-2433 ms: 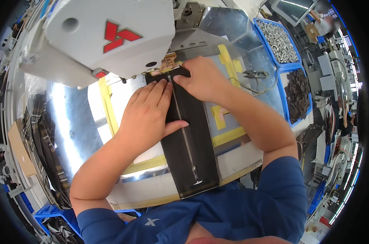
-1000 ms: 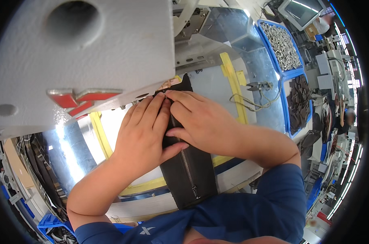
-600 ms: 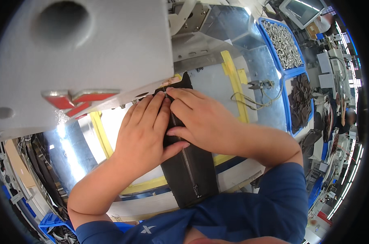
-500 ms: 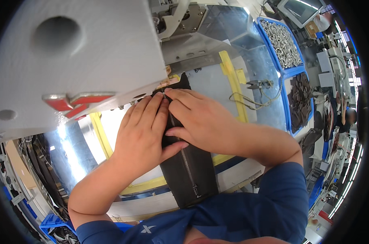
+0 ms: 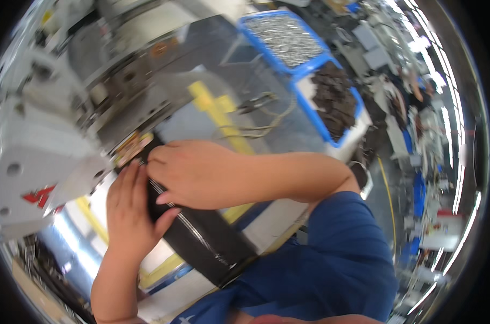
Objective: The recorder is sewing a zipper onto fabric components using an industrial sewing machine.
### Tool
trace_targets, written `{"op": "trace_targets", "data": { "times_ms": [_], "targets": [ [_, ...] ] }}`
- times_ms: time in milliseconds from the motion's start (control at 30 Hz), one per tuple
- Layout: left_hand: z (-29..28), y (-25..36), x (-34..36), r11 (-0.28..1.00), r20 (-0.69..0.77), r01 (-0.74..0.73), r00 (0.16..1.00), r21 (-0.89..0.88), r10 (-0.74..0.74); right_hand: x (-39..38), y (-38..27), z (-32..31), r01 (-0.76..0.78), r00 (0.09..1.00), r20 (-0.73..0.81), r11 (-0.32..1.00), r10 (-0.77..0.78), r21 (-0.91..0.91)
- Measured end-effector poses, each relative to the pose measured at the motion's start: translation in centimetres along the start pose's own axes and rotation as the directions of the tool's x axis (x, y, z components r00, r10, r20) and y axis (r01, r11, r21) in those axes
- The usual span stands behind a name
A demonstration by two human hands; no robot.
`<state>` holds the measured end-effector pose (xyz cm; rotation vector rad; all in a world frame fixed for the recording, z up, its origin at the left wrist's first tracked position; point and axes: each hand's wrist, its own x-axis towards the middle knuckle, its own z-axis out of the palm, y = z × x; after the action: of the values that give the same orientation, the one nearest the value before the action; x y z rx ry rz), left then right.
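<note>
A long black fabric piece with a metal zipper (image 5: 194,227) runs from the sewing machine (image 5: 67,156) toward my body. The zipper's slider and pull (image 5: 223,262) lie at the near end. My left hand (image 5: 130,208) rests along the left edge of the piece, fingers stretched out, thumb reaching toward the zipper teeth. On the right side my right hand (image 5: 188,173) presses down, fingers slightly bent, thumb apart beside the teeth. Both sets of fingertips are close to the brass-coloured sewing area (image 5: 133,148). The needle cannot be made out in the blur.
Yellow tape (image 5: 218,116) marks the machine table. Thread snips (image 5: 256,102) with a cord lie to the right. Beyond are a blue bin of metal rings (image 5: 283,40) and a blue bin of dark brown pieces (image 5: 331,102). Dark fabric (image 5: 48,259) hangs at the left.
The view has swung and tilted, so the machine head now appears smaller and farther left. My hands stay on the black zippered piece near the sewing area.
</note>
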<state>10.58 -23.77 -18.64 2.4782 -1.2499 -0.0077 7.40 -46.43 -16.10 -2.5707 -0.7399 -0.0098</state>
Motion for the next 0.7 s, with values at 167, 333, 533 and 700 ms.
{"op": "trace_targets", "data": {
  "times_ms": [167,333,533,700],
  "targets": [
    [0.2,0.3,-0.4,0.999,-0.004,-0.012,1.0,0.029,0.012,-4.1,1.1,-5.8,-0.271,0.957,-0.125,0.961,0.262,-0.055],
    [0.5,0.3,-0.2,0.999,-0.022,-0.035,0.999,0.013,0.035,-11.9,9.1,-11.6,-0.767,0.618,-0.309,0.64,0.722,-0.039],
    [0.4,0.3,-0.3,0.999,-0.046,-0.042,0.998,0.013,0.042,-22.2,16.5,-11.3,-0.874,0.475,-0.219,0.485,0.852,-0.008],
    [0.4,0.3,-0.5,1.0,-0.041,-0.029,0.999,0.012,0.029,-22.8,18.1,-10.0,-0.879,0.461,-0.22,0.476,0.86,0.021]
  ]
}}
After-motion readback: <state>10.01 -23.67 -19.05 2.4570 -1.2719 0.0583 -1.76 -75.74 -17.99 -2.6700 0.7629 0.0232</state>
